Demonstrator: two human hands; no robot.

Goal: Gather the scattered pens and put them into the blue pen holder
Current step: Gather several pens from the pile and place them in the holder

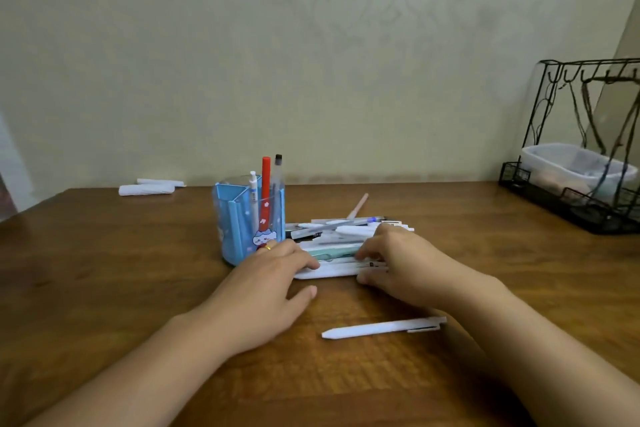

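Observation:
The blue pen holder (239, 218) stands on the wooden table, with a red pen (266, 180), a white pen and a dark-capped pen upright inside. Just right of it lies a pile of several pens (341, 236), mostly white, one mint green. My left hand (266, 291) rests palm down at the pile's left end, fingers touching the pens. My right hand (398, 260) lies on the pile's right end, fingertips on the white pens. A lone white pen (384, 326) lies nearer to me, between my forearms. A pink pen (358, 206) pokes out behind the pile.
A black wire rack (568, 204) holding a clear plastic container stands at the far right. Two rolled white paper pieces (149, 188) lie at the table's back left edge by the wall. The table (104, 270) is brown wood.

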